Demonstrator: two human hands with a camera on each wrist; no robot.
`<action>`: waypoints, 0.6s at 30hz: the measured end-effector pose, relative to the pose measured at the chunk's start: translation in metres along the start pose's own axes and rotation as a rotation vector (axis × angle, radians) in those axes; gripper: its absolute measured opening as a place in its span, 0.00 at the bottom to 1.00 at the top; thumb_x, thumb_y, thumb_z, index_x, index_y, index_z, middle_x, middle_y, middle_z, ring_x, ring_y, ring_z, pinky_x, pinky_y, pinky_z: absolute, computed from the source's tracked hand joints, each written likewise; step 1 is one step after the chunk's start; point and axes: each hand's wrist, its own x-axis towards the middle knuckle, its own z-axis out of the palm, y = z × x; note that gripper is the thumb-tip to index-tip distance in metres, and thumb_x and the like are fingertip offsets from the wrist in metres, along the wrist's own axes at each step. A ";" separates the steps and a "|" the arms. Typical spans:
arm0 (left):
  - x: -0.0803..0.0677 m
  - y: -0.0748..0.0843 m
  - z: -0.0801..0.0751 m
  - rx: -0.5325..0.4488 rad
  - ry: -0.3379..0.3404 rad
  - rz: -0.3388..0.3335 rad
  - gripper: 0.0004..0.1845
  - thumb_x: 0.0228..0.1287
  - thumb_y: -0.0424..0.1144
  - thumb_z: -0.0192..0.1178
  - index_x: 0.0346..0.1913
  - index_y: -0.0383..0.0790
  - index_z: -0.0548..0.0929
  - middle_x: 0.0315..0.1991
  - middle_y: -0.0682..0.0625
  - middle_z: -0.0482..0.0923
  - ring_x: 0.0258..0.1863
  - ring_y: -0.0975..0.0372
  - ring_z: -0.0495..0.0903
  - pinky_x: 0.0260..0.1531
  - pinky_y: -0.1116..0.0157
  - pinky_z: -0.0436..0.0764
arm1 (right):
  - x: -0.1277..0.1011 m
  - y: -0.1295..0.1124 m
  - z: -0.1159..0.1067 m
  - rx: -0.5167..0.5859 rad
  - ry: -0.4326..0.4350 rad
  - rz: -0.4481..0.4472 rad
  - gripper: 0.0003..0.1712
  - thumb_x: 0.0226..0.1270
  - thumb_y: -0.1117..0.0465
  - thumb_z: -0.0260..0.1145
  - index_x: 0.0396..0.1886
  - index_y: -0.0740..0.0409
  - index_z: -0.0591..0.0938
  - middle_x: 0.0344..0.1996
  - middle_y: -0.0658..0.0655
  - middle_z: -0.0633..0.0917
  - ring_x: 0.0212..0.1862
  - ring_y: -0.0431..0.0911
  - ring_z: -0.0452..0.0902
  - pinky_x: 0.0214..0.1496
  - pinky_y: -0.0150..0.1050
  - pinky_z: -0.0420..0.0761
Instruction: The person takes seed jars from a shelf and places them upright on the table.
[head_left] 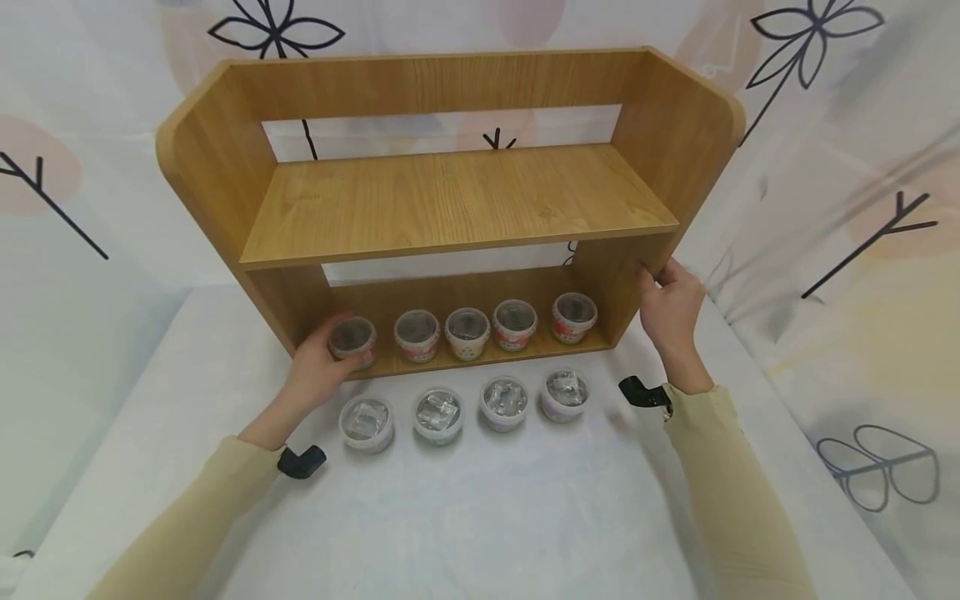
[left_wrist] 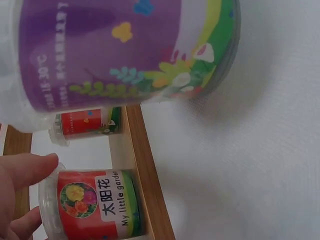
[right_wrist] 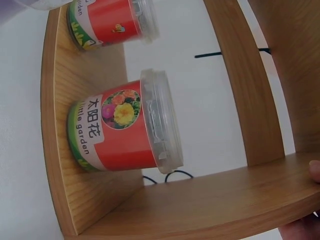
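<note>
My left hand (head_left: pixel 317 367) holds the leftmost plastic cup (head_left: pixel 352 336) on the lower board of a wooden shelf (head_left: pixel 457 204), thumb and fingers around its lid. In the left wrist view this cup (left_wrist: pixel 97 202) has a red flower label reading "My little garden". On the other side, my right hand (head_left: pixel 670 310) grips the edge of the shelf's right side panel (head_left: pixel 686 125), thumb on the inner face. Several more lidded cups (head_left: pixel 467 333) stand in a row on the same board; the rightmost cup (right_wrist: pixel 125 125) shows a red label in the right wrist view.
Several cups with clear packets under their lids, such as the leftmost cup (head_left: pixel 366 423), line the white tabletop (head_left: pixel 480 508) before the shelf. A purple-labelled cup (left_wrist: pixel 100 55) looms close in the left wrist view. Behind hangs a printed cloth (head_left: pixel 847 275).
</note>
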 end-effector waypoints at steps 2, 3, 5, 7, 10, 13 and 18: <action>0.000 0.001 0.000 -0.001 -0.011 -0.005 0.36 0.63 0.39 0.68 0.71 0.37 0.66 0.67 0.32 0.68 0.66 0.40 0.66 0.63 0.41 0.66 | 0.000 0.000 0.000 0.000 -0.001 0.000 0.17 0.70 0.56 0.66 0.49 0.64 0.87 0.42 0.63 0.88 0.49 0.52 0.85 0.50 0.41 0.84; 0.000 0.001 -0.001 0.000 -0.013 -0.006 0.36 0.63 0.39 0.68 0.71 0.37 0.66 0.67 0.32 0.68 0.66 0.39 0.66 0.64 0.41 0.66 | 0.000 0.000 0.000 -0.001 -0.001 0.001 0.17 0.70 0.56 0.66 0.50 0.64 0.87 0.42 0.63 0.88 0.49 0.52 0.85 0.50 0.42 0.84; 0.000 0.002 -0.001 0.003 -0.013 -0.001 0.36 0.63 0.38 0.68 0.71 0.36 0.66 0.67 0.31 0.68 0.66 0.39 0.66 0.64 0.40 0.66 | 0.000 0.000 0.000 -0.005 0.000 0.003 0.18 0.70 0.55 0.66 0.50 0.64 0.87 0.43 0.62 0.88 0.49 0.52 0.85 0.51 0.43 0.84; 0.000 0.002 0.000 0.009 -0.009 0.006 0.36 0.62 0.38 0.69 0.71 0.35 0.66 0.66 0.31 0.68 0.66 0.39 0.67 0.63 0.41 0.66 | 0.000 0.000 -0.001 -0.007 0.004 0.002 0.17 0.70 0.56 0.65 0.49 0.64 0.87 0.43 0.62 0.88 0.49 0.52 0.85 0.50 0.42 0.84; 0.001 0.003 0.001 0.021 0.007 0.025 0.37 0.61 0.39 0.70 0.71 0.35 0.67 0.65 0.31 0.70 0.65 0.39 0.68 0.63 0.41 0.67 | 0.000 0.000 -0.001 -0.007 0.006 0.002 0.17 0.70 0.56 0.65 0.49 0.63 0.87 0.42 0.62 0.88 0.48 0.53 0.85 0.49 0.40 0.84; 0.000 0.002 0.001 0.034 0.023 0.039 0.36 0.60 0.38 0.70 0.70 0.34 0.67 0.64 0.31 0.71 0.64 0.39 0.69 0.63 0.42 0.67 | 0.000 0.000 -0.001 -0.006 0.000 -0.001 0.17 0.70 0.56 0.65 0.50 0.63 0.87 0.43 0.63 0.88 0.49 0.53 0.85 0.50 0.43 0.84; -0.001 0.005 0.000 0.040 0.037 0.046 0.35 0.61 0.36 0.69 0.69 0.33 0.68 0.63 0.31 0.72 0.64 0.40 0.69 0.63 0.42 0.68 | 0.000 0.001 0.000 -0.005 -0.005 -0.014 0.18 0.70 0.56 0.65 0.50 0.64 0.87 0.43 0.63 0.88 0.49 0.53 0.85 0.50 0.48 0.84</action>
